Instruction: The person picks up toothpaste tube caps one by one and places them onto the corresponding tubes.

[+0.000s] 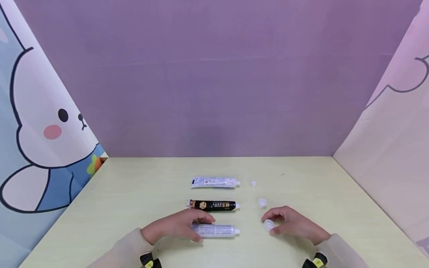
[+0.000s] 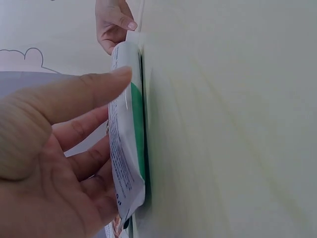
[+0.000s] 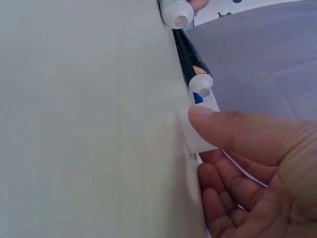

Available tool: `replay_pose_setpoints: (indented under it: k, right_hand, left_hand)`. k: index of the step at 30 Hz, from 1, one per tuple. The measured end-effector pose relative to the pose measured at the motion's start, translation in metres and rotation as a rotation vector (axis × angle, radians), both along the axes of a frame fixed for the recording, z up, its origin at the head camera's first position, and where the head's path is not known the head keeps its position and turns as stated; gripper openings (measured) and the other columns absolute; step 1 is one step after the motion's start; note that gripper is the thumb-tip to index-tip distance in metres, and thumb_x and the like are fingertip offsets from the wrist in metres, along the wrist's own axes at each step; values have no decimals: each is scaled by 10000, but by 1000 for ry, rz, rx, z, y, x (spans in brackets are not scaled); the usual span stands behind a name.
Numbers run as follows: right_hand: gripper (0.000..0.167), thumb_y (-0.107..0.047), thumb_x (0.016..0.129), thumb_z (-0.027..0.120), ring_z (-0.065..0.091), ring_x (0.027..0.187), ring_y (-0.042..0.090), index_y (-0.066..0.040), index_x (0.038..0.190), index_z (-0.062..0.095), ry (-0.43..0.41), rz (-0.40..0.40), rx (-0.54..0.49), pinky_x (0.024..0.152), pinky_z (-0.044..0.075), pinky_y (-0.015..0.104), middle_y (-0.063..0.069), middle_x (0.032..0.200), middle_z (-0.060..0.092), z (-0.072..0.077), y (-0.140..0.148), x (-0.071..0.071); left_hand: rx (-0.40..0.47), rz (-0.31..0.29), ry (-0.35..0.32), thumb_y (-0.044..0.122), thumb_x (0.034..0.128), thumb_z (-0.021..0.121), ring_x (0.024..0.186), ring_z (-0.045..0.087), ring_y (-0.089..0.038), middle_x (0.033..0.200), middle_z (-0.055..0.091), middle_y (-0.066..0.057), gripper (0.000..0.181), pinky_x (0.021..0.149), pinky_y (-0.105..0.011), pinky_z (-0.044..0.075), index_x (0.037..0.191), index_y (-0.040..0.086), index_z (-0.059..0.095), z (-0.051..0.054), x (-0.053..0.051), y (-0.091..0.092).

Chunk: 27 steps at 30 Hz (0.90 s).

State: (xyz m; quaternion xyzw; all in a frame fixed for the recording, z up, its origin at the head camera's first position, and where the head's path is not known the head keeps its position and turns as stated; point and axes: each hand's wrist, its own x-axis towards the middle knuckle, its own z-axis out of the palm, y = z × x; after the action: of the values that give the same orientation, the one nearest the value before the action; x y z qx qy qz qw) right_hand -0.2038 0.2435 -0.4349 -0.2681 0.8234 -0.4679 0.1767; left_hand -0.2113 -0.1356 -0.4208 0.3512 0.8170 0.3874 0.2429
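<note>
Right grip (image 1: 291, 225) pinches one white cap (image 1: 269, 225) of three in the head view, left grip (image 1: 186, 224) parted loosely around the nearest tube (image 1: 219, 231) of three, contents hidden, on the counter (image 1: 140, 182); left wrist shows its flat end (image 2: 132, 202), right wrist two nozzles (image 3: 204, 92).

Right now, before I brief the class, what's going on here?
A person's right hand pinches a white cap. Their left hand straddles the nearest tube; whether it grips is unclear. Beyond it lie a black tube and a whitish tube, all three uncapped, nozzles pointing right. A small cap and a wider cap lie beyond the pinched one.
</note>
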Motion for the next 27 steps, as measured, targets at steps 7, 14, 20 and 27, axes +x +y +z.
replay_pose_setpoints:
  k: [7,14,20,27]
  right_hand:
    - [288,-57,785,718,533,859,66,-16,1061,645,-6,11,-27,758,442,214,64,987,616,-2,2,0]
    - [274,-54,772,722,530,838,68,-13,1031,642,6,18,-41,742,441,212,57,954,613,-1,2,0]
    - [267,-53,771,723,526,836,69,-19,1024,645,1,7,-34,743,436,212,55,952,610,0,2,1]
    - [258,-70,778,728,524,840,68,-30,1019,648,-7,-4,-29,750,431,209,47,955,607,-1,1,1]
  left_hand:
    - [7,15,-6,0,684,783,970,535,-29,1087,612,108,530,890,-234,414,1171,144,631,1,0,3]
    - [30,-34,57,-30,669,764,938,541,-20,1046,617,113,519,853,-227,432,1154,101,635,-5,-4,4]
    - [24,-12,35,-68,654,753,924,543,-17,1036,631,93,520,846,-220,430,1129,116,650,-4,-3,7]
    - [-43,7,62,-61,662,754,911,531,0,1023,619,146,516,846,-216,421,1117,165,660,-2,-2,9]
